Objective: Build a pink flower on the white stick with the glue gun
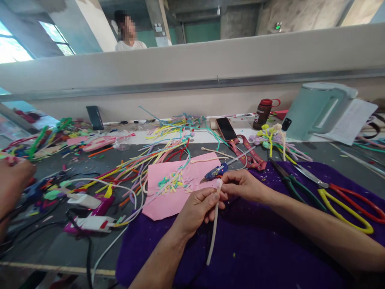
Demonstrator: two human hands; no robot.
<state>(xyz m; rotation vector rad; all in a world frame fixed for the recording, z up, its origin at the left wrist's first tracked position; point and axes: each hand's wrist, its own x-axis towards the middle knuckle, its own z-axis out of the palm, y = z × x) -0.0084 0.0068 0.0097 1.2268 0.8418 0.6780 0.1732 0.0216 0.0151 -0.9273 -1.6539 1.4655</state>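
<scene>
Just off the near right side of the pink sheet [167, 204], the left hand [197, 206] pinches a cream chenille stem [213, 239], its free tail pointing toward the wearer, leaning slightly left. The right hand [243, 185] closes thumb and fingers around its pinkish far end.

Left hand [198, 204] bare, thumbnail [217, 196] short; left wrist [181, 233] bare too. Left forearm [161, 263], over left part of purple cloth [270, 257], uncovered, widening toward elbow. Right hand [245, 184] bare, right wrist [270, 196] likewise. Right forearm [313, 226], over right part of purple cloth, uncovered, slim.
</scene>
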